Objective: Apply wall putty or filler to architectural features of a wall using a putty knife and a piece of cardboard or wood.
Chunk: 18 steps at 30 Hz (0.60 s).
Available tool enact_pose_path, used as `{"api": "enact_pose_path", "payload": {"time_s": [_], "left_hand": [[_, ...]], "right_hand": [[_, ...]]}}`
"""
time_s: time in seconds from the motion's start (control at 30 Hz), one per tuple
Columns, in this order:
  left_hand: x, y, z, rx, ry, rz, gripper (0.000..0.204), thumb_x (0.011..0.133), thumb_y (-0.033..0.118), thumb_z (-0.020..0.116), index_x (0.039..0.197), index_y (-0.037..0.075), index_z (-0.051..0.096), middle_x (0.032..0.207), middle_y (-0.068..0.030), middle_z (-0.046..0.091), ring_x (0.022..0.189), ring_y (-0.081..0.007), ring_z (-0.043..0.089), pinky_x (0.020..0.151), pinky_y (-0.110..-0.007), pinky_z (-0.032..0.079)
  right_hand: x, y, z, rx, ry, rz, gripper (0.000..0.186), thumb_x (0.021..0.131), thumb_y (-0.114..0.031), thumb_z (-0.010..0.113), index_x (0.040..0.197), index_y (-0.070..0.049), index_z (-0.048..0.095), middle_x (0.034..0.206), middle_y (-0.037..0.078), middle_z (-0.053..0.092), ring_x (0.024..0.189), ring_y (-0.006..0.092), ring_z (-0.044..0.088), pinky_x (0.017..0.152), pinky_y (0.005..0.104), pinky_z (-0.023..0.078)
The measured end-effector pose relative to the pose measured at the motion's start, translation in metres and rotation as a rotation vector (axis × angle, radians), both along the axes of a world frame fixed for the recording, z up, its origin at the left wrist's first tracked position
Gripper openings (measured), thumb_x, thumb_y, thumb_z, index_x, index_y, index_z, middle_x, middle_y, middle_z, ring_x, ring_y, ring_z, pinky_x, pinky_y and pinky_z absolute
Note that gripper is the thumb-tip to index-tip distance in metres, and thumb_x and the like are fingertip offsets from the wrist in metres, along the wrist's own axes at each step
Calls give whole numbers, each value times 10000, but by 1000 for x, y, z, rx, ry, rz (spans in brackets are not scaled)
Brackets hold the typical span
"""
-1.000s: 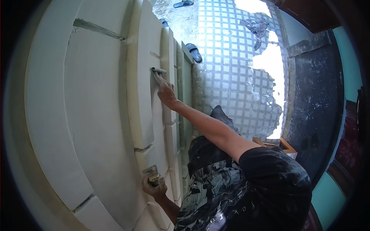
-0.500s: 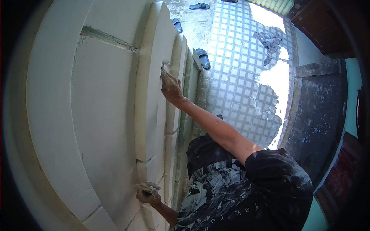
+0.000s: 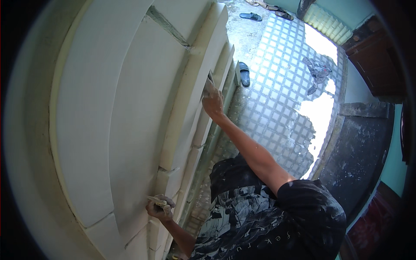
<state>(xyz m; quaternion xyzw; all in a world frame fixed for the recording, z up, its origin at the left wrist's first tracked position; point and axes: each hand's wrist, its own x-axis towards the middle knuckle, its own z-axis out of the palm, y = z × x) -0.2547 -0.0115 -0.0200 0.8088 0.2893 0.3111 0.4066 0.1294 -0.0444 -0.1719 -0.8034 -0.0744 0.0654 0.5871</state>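
My right hand (image 3: 212,100) reaches out along the pale stepped moulding (image 3: 189,97), fingers closed on a small, thin, flat tool (image 3: 210,78) mostly hidden by the fingers. The tool's tip lies against the moulding's side face, where a narrow dark sliver shows. Nearer to me, my left hand (image 3: 159,211) is closed around a flat, thin-edged putty knife (image 3: 157,200) carrying pale putty. It is close to the moulding, just below a joint (image 3: 167,169) between two pieces. Whitish smears cover the fingers of both hands.
A rough, unfilled seam (image 3: 168,27) crosses the pale panel. Beyond the moulding is a tiled floor (image 3: 277,82) with sandals (image 3: 244,74) and a crumpled cloth (image 3: 318,74). A dark, paint-spattered panel (image 3: 357,147) and a brown cabinet (image 3: 376,65) are at the right.
The view has turned, so the moulding's far end and the floor appear farther right. Both hands keep their grip, near the same parts of the moulding; a dark sliver now shows by my right fingers.
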Motion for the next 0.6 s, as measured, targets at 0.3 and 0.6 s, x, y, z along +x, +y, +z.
{"api": "enact_pose_path", "payload": {"time_s": [0.3, 0.6], "left_hand": [[-4, 5, -17, 325, -79, -7, 673, 690, 494, 782, 1067, 48, 446, 738, -89, 563, 484, -140, 500, 441, -260, 448], [-22, 7, -29, 444, 40, 39, 663, 697, 402, 791, 1093, 7, 435, 867, -113, 541, 664, -202, 584, 657, -360, 518]], "right_hand": [[43, -63, 118, 533, -56, -96, 356, 862, 12, 555, 1218, -4, 548, 987, 124, 653, 880, 150, 623, 747, 292, 514], [-76, -12, 186, 307, -802, 555, 639, 653, 91, 545, 1246, -145, 568, 1376, 143, 440, 1316, 342, 358, 1054, 429, 383]]}}
